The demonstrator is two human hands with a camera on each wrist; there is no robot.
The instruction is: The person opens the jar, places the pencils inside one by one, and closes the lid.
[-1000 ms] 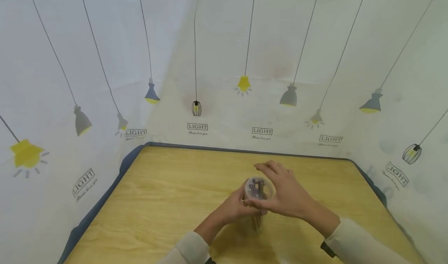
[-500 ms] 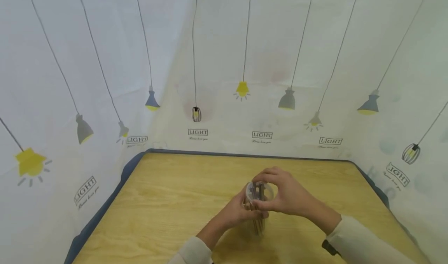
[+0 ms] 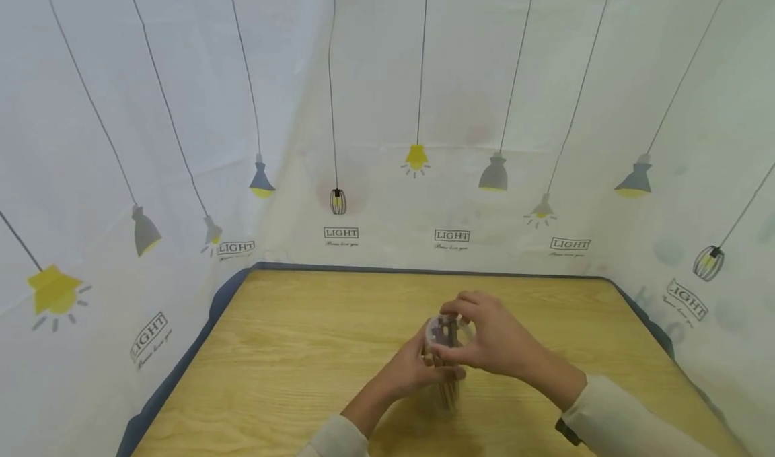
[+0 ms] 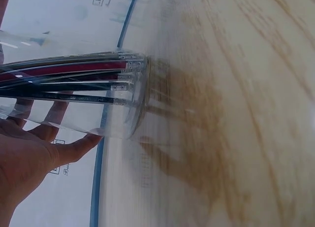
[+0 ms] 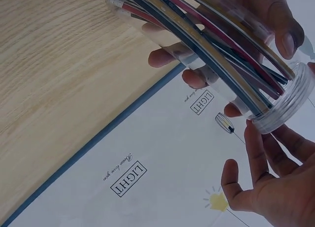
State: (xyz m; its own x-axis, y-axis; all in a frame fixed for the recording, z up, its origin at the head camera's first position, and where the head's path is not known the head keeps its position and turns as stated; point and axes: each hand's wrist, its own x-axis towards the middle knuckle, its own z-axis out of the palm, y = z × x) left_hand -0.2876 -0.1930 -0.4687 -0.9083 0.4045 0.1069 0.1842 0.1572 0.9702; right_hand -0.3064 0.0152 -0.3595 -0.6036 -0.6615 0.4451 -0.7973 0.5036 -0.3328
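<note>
A clear plastic jar (image 5: 162,37) holds several pencils (image 4: 83,69) in dark, red and gold colours, their metal-banded ends at its base. My left hand (image 3: 402,371) grips the jar's side, its fingers spread around the wall in both wrist views. On the jar's mouth sits a clear ridged lid (image 5: 290,104). My right hand (image 3: 499,336) holds this lid by its rim, thumb on the near side and fingertips on the far side. In the left wrist view the base is close to the tabletop.
The wood-grain table (image 3: 290,349) has a dark blue edge (image 3: 363,267) along its back and sides. White wall sheets (image 3: 375,107) printed with hanging lamps and the word LIGHT surround it. A shadow falls on the table beside the jar.
My right fingers, raised above the lid earlier, have come down and closed on its rim. My left hand keeps its grip on the jar. The head view has tilted slightly upward.
</note>
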